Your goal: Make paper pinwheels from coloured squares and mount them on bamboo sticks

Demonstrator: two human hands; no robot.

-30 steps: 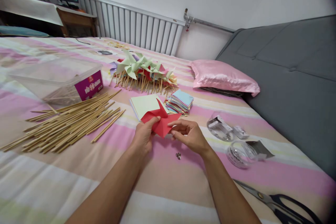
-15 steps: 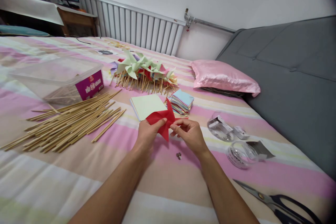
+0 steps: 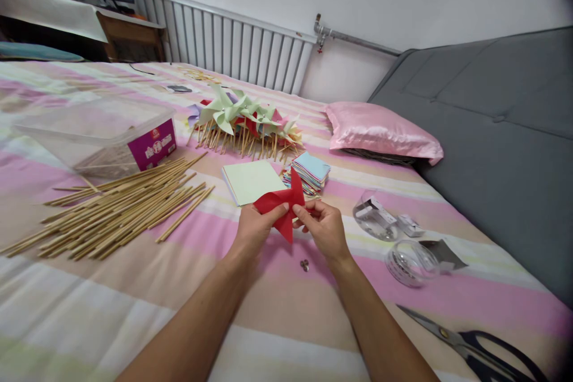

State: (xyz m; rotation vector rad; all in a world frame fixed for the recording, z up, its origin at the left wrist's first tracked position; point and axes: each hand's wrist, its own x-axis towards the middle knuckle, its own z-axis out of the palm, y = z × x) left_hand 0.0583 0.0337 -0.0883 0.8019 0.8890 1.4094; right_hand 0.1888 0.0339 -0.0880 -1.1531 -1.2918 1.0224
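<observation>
Head view. Both forearms come up from the bottom edge and meet at frame centre. Left hand (image 3: 253,228) is knuckles-up, thumb and fingers pinched narrow on the left flap of a red folded paper (image 3: 283,206). Right hand (image 3: 323,228) is curled, fingertips pinched tight on the paper's middle from the right. The paper sits at centre frame, held just above the striped bedsheet (image 3: 134,286), points sticking up and down.

Hidden or unclear: the paper's centre is covered by the fingertips, so I cannot tell what the right fingers pin there. A small metal bit (image 3: 304,264) lies on the sheet just below the hands, too small to identify. Scissors (image 3: 474,343) at lower right are cut off by the frame edge. Two clear tape rolls (image 3: 394,239) sit right of centre, print on them unreadable.

Just above the hands are a pale green paper pad (image 3: 250,181) and a stack of coloured squares (image 3: 308,172); behind those, a heap of finished pinwheels (image 3: 244,119). Bamboo sticks (image 3: 116,209) spread across left of centre. The clear plastic box (image 3: 98,134) at upper left has a purple label with white writing, not legible. Pink pillow (image 3: 380,131) at upper right.
</observation>
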